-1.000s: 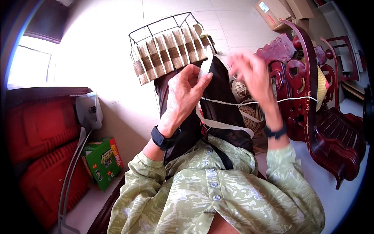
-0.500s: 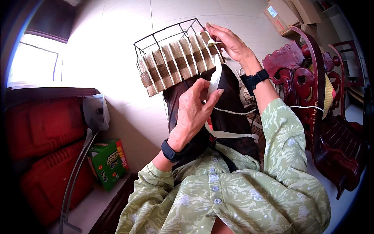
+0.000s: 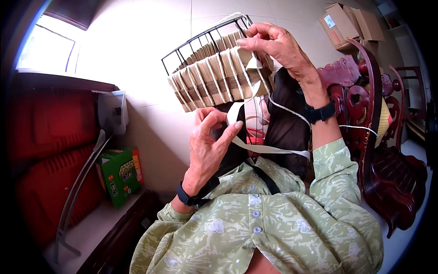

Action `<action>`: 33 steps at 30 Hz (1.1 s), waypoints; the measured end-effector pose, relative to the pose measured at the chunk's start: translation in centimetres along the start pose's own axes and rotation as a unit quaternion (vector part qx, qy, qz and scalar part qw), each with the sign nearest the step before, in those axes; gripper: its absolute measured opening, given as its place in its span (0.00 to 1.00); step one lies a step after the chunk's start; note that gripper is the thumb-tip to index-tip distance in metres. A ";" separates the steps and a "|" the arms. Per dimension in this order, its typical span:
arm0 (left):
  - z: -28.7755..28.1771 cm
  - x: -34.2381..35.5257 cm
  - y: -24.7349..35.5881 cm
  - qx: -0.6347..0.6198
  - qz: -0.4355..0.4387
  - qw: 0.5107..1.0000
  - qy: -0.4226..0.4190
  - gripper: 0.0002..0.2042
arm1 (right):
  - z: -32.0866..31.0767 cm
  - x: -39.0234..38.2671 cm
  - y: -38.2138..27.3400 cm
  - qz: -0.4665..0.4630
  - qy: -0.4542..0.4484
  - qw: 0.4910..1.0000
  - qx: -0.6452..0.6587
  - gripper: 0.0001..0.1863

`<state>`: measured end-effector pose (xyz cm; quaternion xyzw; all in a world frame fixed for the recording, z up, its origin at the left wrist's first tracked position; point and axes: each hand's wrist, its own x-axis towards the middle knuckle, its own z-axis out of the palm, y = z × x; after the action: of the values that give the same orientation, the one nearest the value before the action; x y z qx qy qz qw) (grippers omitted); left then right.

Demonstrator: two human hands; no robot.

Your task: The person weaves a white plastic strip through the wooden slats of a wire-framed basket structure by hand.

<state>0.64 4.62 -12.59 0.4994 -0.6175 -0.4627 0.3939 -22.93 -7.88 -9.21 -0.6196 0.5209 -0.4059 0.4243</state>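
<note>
Just beyond the left hand (image 3: 206, 142) lies the wire-framed basket (image 3: 207, 83).

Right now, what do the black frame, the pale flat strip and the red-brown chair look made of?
Black frame: probably metal wire, dark coated; thin, straight, stiff-looking bars.
Pale flat strip: fabric tape or plastic, can't tell which; smooth, fairly matte, bends in a loose curve.
Red-brown chair: likely lacquered wood; carved curves, glossy highlights.
</note>
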 end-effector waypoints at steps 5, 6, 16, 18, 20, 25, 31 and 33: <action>1.2 -2.8 -0.5 -0.259 -0.097 0.957 -0.091 0.09 | 1.4 -3.0 -1.6 -0.031 0.021 0.999 -0.024 0.15; 1.5 -3.3 -0.7 -0.275 -0.101 0.951 -0.095 0.08 | 1.9 -3.6 -2.1 -0.040 0.026 0.998 -0.031 0.15; 1.0 -4.7 0.5 -0.500 -0.117 0.849 -0.124 0.06 | 2.2 -5.9 -4.6 -0.035 -0.023 0.998 0.042 0.17; 0.3 -4.6 3.2 -0.496 -0.098 0.860 -0.069 0.06 | 2.5 -7.0 -4.8 -0.176 0.107 0.956 -0.207 0.16; 0.0 -4.4 3.6 -0.495 -0.116 0.860 -0.040 0.05 | 3.5 -10.9 -6.1 -0.078 0.151 0.984 -0.050 0.13; 0.4 -4.1 4.8 -0.458 -0.150 0.876 -0.018 0.05 | 7.4 -18.9 -6.9 -0.059 0.039 0.992 -0.102 0.24; 1.0 -3.3 6.1 -0.414 -0.140 0.899 -0.023 0.07 | 10.2 -21.8 -6.3 -0.087 0.146 0.956 -0.239 0.12; 1.1 -2.9 6.4 -0.412 -0.146 0.899 -0.027 0.07 | 9.7 -21.8 -6.0 -0.107 0.144 0.951 -0.251 0.11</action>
<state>-1.50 8.12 -6.77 0.3641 -0.3022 -0.7416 0.4755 -14.76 15.28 -7.84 -0.6932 0.5923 -0.3899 0.1292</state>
